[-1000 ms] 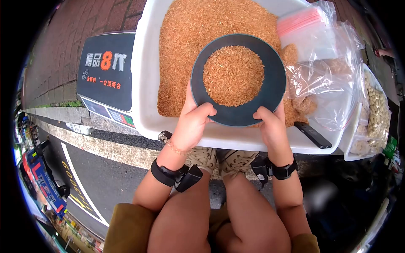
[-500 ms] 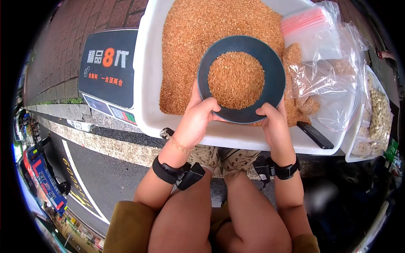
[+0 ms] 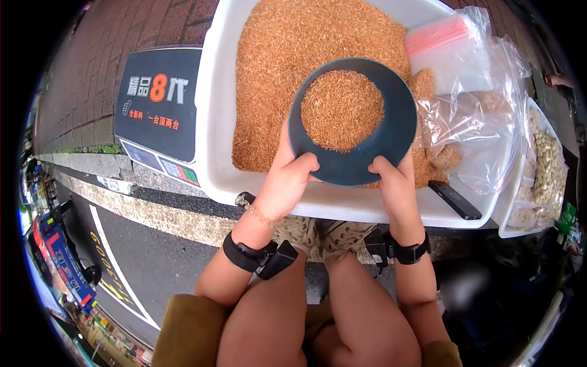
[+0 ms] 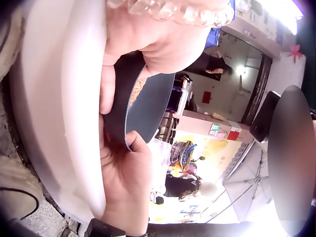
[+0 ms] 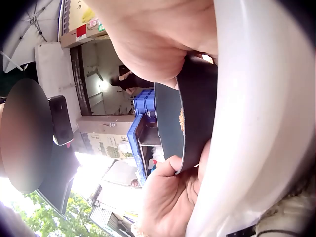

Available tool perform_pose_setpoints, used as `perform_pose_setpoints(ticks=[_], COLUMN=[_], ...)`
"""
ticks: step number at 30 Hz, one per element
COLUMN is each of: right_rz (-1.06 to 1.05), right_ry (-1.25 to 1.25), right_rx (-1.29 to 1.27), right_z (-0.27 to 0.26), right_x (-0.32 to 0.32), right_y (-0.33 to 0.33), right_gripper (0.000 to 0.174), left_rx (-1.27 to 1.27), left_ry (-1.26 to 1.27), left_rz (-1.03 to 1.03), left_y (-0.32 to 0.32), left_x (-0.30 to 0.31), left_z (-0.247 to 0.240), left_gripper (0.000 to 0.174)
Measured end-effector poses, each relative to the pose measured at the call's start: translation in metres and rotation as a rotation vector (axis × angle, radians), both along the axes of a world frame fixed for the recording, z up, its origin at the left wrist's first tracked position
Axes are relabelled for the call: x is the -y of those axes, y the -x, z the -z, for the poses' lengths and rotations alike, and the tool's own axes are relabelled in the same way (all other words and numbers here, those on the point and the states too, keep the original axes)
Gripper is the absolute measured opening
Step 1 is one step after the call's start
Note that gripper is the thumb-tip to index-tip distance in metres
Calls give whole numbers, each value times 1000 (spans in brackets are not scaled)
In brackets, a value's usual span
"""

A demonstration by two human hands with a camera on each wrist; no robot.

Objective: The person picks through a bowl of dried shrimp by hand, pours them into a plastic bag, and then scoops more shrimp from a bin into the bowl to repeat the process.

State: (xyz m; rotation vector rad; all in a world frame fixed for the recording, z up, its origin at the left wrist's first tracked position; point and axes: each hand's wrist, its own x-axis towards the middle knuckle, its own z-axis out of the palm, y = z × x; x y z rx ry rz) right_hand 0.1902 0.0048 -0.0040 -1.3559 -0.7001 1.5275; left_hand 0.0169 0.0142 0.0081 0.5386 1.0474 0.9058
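One left hand (image 3: 287, 181) and one right hand (image 3: 396, 185) make two, with one dark bowl (image 3: 394, 125) between them. One white tub (image 3: 214, 110) lies below both. One scale (image 3: 160, 101) is left of the left hand. Right of the right hand are one black slab (image 3: 454, 200) and, farther out, one white tray (image 3: 512, 230). Two black straps (image 3: 411, 252) and one bracelet (image 3: 259, 215) sit just behind the hands. The clear bags (image 3: 474, 113) beyond the right hand overlap too much to count.
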Motion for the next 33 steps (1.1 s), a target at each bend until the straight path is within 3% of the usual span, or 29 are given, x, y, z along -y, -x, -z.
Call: perform_pose_setpoints(ticks=[2,4,11,13,17,19,23,26,33], right_rz=[9,4,-12,-22,-31,76,108,42,107], right_ry=[-6,7,-18,77,116,51,143,142,132], right_rx=[4,-1,44,25,-8,-61,-171,-116,-225], right_z=[1,1,-8,-22,-23,-16,-17,-6,-11], right_x=[0,1,-2,-6,-8,-6,-2,3,-3], right_y=[0,-1,3,5,6,1,2,-1,-3], right_gripper=[64,64,60,50,45,40,51,57,55], left_rx=[-16,-28,9,-53,-97,-65,-47,38,-54], left_ry=[14,43,50,-113,-150,-193,-261,-214,-343], left_rz=[8,-105,-145,-267,-154,-117,-121,-139,-82], left_y=[0,-3,-3,-6,0,2,-1,0,4], left_x=[1,4,1,-3,-2,-3,-2,-4,-4], left_z=[-3,-5,-2,-2,-6,-7,-4,-10,0], left_gripper=[72,53,60,68,72,76,78,79,77])
